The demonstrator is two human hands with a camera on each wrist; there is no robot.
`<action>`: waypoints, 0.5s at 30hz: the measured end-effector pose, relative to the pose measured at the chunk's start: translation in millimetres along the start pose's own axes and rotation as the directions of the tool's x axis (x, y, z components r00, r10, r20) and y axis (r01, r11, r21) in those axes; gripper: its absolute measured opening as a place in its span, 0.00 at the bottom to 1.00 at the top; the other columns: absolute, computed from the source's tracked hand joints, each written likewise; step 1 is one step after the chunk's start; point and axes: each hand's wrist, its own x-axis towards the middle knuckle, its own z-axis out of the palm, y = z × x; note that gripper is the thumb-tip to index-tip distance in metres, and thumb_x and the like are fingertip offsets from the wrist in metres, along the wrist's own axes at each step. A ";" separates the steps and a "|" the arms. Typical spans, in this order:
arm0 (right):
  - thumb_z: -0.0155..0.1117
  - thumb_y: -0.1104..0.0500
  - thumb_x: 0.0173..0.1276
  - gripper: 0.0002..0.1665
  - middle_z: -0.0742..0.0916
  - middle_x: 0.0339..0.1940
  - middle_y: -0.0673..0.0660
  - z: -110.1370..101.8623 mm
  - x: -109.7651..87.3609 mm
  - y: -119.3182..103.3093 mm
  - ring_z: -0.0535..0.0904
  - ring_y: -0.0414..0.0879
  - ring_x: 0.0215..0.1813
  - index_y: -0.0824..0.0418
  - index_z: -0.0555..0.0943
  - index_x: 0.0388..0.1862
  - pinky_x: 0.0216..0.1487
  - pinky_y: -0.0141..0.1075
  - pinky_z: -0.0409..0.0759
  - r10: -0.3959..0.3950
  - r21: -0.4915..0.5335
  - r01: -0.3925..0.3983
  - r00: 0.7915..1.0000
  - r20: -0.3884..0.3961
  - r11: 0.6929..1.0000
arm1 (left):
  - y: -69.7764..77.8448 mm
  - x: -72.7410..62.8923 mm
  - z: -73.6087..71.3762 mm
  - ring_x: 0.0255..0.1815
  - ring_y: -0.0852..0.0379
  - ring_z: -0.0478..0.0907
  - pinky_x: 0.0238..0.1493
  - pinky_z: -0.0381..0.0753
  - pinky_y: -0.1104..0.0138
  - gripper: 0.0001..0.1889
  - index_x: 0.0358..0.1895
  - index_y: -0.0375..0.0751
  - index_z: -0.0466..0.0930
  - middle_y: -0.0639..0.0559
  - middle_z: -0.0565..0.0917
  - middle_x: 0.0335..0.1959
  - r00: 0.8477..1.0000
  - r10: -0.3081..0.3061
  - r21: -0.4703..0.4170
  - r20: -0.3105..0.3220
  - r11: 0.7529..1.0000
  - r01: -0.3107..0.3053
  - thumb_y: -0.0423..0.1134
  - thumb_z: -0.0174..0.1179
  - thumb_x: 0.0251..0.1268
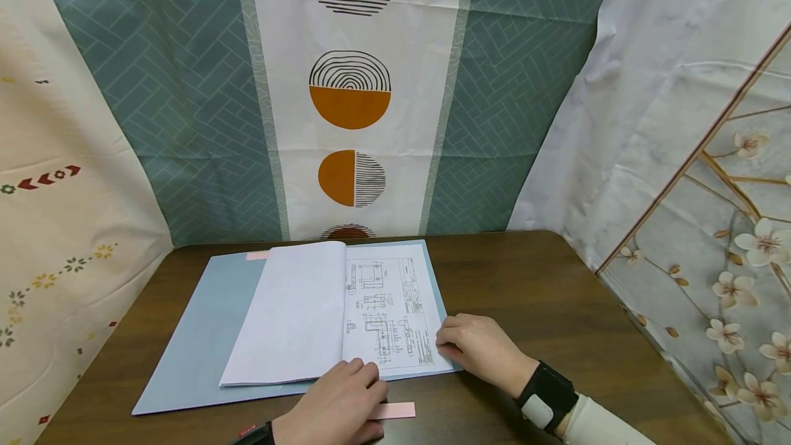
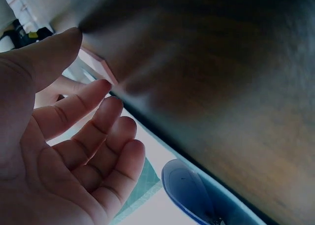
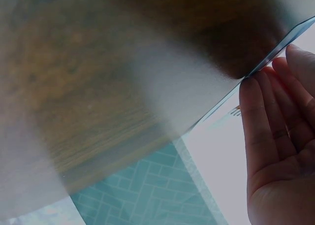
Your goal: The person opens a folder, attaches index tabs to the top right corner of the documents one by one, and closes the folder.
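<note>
A light-blue folder lies spread on the wooden table. White sheets are turned over to its left, with a blank page showing. On the right side, a sheet with technical drawings faces up. My right hand rests its fingertips on the lower right edge of that sheet and folder; in the right wrist view the fingers are nearly straight. My left hand is at the folder's front edge, thumb apart from the loosely bent fingers. Beside it on the table lies a pink strip, its left end hidden.
Another pink piece shows at the folder's back edge. The brown table extends to the right of the folder. Patterned cloths hang around it: a green and white one behind, a floral one at right.
</note>
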 end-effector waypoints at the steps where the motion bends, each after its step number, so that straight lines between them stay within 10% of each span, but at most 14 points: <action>1: 0.87 0.62 0.65 0.10 0.90 0.39 0.43 0.1 0.0 0.0 0.81 0.36 0.39 0.51 0.94 0.42 0.44 0.33 0.86 0.001 0.000 -0.001 1.000 0.001 1.000 | 0.3 -0.1 0.8 0.36 0.66 0.67 0.36 0.67 0.72 0.17 0.42 0.55 0.84 0.65 0.75 0.35 1.000 0.004 0.006 -0.008 1.000 -0.004 0.59 0.77 0.67; 15: 0.86 0.62 0.65 0.10 0.89 0.39 0.42 0.0 -0.1 0.4 0.81 0.36 0.40 0.50 0.94 0.42 0.45 0.33 0.86 0.004 0.000 -0.004 1.000 0.011 1.000 | 1.9 3.2 5.8 0.35 0.65 0.68 0.37 0.69 0.70 0.15 0.42 0.56 0.83 0.65 0.75 0.35 0.999 -0.034 -0.003 0.002 0.999 0.034 0.59 0.76 0.70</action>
